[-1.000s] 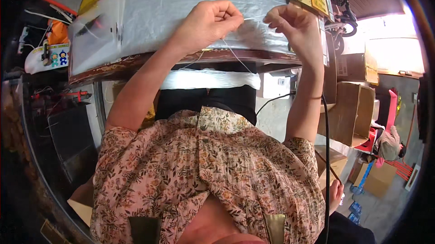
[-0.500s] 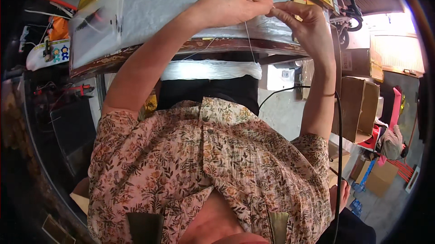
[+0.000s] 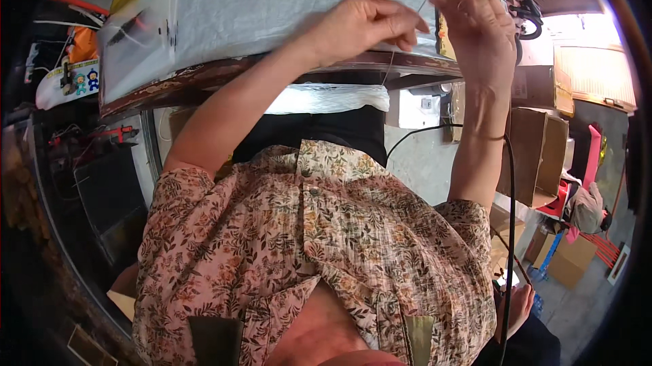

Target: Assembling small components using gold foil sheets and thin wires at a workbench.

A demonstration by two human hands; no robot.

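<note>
Above the table's near edge my left hand (image 3: 380, 25) is closed, thumb and fingers pinched on a thin thread (image 3: 392, 65). That thread runs down to a white bundle of fine strands or netting (image 3: 326, 99) lying across my lap. My right hand (image 3: 475, 12), higher and to the right, has its fingers bent together and is a little blurred. A short taut stretch of thread shows between the two hands, leading to the right fingertips. Whether anything else, such as a needle, is in the fingers is too small to make out.
The table (image 3: 238, 12) has a silvery plastic cover and a worn wooden edge. A clear plastic bag (image 3: 139, 46) lies at its left. Cardboard boxes (image 3: 536, 155) stand to the right, where a black cable (image 3: 511, 230) hangs. Another person's hand (image 3: 521, 305) shows at lower right.
My hands were together over the table. Now the right has moved up and right, the left down and slightly right, with thread stretched between them.
</note>
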